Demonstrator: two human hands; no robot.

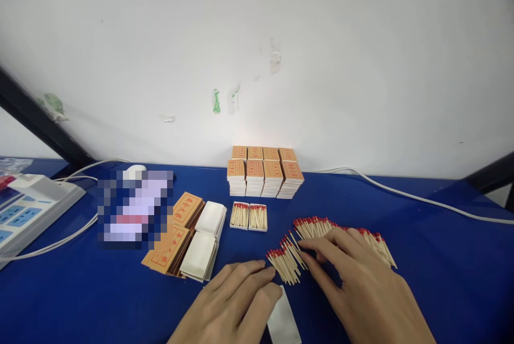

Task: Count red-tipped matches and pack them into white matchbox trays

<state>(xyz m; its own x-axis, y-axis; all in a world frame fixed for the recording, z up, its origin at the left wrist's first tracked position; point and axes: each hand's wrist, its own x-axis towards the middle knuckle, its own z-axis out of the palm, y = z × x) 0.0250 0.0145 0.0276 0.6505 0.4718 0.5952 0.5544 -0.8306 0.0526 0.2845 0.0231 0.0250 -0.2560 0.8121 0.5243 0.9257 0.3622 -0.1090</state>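
A small fan of red-tipped matches (286, 265) lies on the blue table between my hands. My right hand (361, 280) pinches at the right side of this fan, thumb and forefinger tips close together on the matchsticks. At the left side rests my left hand (236, 304), fingers stretched out and fingertips beside the matches. Its thumb lies over the top corner of a white rectangular piece (286, 320), partly hidden by the hand. Behind my right hand runs a longer row of matches (315, 227), partly covered by the fingers.
Two filled matchbox trays (248, 228) stand beyond my hands, before stacked orange matchboxes (255, 171). To the left are orange sleeves (171, 247) and white trays (198, 255). A blurred-out object (140, 205), power strip (36, 210) and cables (421, 204) lie farther out; a white wall (341, 66) rises behind.
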